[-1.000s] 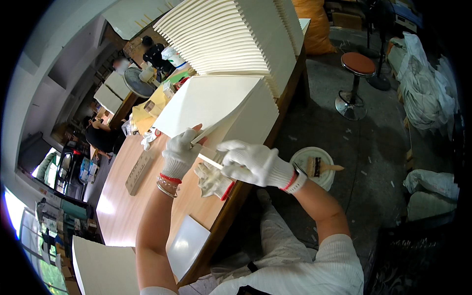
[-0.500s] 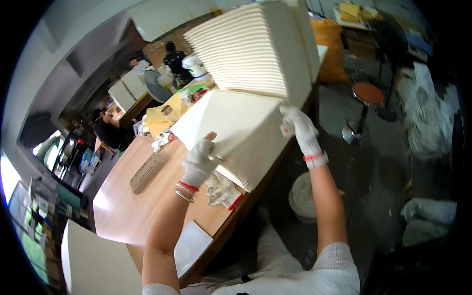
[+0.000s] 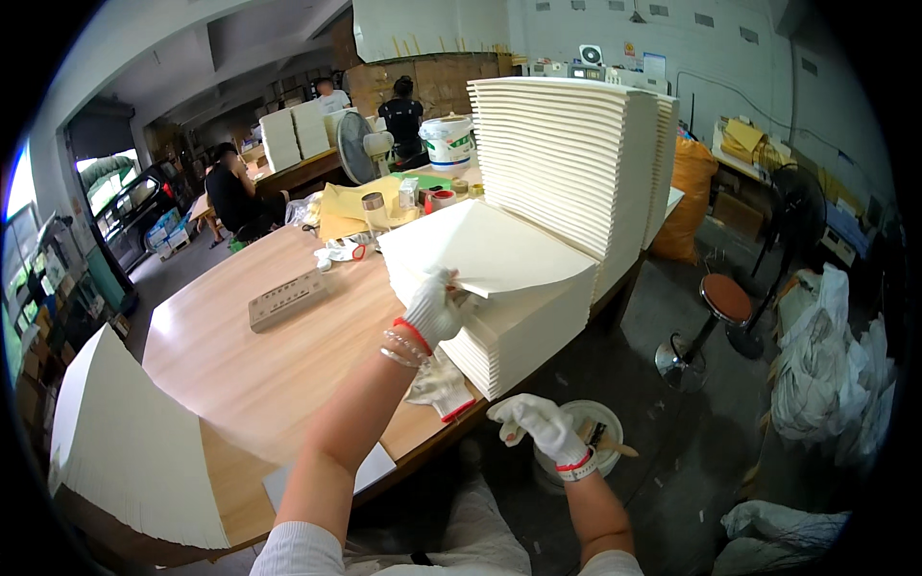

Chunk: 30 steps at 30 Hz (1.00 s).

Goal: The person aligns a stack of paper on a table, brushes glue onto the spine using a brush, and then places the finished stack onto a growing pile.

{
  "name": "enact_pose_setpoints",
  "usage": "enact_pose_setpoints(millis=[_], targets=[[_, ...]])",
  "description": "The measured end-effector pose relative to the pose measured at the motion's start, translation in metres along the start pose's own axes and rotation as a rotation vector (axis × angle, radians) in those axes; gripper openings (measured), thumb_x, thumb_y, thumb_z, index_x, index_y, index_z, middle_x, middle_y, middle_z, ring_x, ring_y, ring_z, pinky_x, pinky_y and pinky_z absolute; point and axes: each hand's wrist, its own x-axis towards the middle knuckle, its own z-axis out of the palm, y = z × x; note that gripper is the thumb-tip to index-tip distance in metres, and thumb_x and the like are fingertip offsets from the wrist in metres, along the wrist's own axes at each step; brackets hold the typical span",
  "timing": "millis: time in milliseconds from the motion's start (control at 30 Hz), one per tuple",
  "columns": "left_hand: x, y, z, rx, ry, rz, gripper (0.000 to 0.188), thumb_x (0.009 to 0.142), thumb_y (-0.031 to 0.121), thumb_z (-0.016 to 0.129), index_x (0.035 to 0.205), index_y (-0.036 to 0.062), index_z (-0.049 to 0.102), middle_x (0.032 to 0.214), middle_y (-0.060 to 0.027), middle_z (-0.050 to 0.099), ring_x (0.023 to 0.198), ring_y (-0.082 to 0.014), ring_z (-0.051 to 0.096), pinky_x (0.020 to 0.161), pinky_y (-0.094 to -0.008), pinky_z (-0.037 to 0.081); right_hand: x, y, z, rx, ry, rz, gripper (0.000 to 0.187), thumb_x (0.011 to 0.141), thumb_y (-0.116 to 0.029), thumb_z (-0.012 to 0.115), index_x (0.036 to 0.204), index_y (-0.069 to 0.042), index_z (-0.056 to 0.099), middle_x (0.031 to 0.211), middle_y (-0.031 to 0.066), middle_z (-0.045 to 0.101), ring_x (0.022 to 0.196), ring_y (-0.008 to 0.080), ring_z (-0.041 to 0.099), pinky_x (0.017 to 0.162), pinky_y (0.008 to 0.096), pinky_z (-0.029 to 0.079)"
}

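Paper stack [image 3: 533, 336] at edge of table [image 3: 250, 384], corner in pinching left hand [image 3: 434, 309]; empty, half-curled right hand [image 3: 542, 424] in open room.

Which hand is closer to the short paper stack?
Left. The left hand is at the short paper stack. The right hand is apart from it, beyond the table.

I look out from my head, forward and down over my forearms [image 3: 357, 422], which rise from the lower edge. The view is a wide fisheye, bending straight lines toward its dark rim. My left hand [image 3: 437, 307], right hand [image 3: 538, 425] and the table [image 3: 221, 350] are near; the wall [image 3: 715, 62] up top is far.
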Motion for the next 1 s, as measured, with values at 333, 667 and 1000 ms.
enact_pose_setpoints(millis=[333, 667, 1000], targets=[[0.013, 0.034, -0.040, -0.373, -0.256, -0.081, 0.038, 0.103, 0.020, 0.033, 0.127, -0.0090, 0.040, 0.116, -0.0235, 0.058, 0.085, -0.0254, 0.068, 0.069, -0.0251, 0.061, 0.018, -0.004, 0.030, -0.071, -0.125, 0.050, 0.048, 0.101, -0.037, 0.043, 0.105, 0.007, 0.062, 0.083, 0.0104, 0.066, 0.068, 0.0137, 0.064, 0.062, 0.0229, 0.052], [-0.119, 0.111, -0.208, -0.074, -0.259, -0.108, 0.021, 0.092, 0.016, 0.049, 0.096, -0.0034, 0.057, 0.073, -0.0085, 0.063, 0.055, -0.0122, 0.060, 0.046, -0.0223, 0.051, 0.101, -0.002, 0.088, 0.626, 0.343, 0.207, 0.060, 0.102, -0.050, 0.030, 0.122, 0.002, 0.053, 0.088, 0.0079, 0.060, 0.058, 0.0116, 0.051, 0.048, 0.0248, 0.044], [-0.232, 0.063, -0.406, 0.102, 0.122, 0.095, 0.045, 0.090, 0.005, 0.052, 0.132, -0.0077, 0.043, 0.121, -0.0176, 0.060, 0.100, -0.0235, 0.066, 0.089, -0.0349, 0.056, 0.202, 0.086, 0.165, -0.170, -0.415, 0.505, 0.031, 0.087, -0.022, 0.066, 0.107, 0.002, 0.066, 0.087, 0.0025, 0.068, 0.076, 0.0088, 0.062, 0.061, 0.0291, 0.051]])
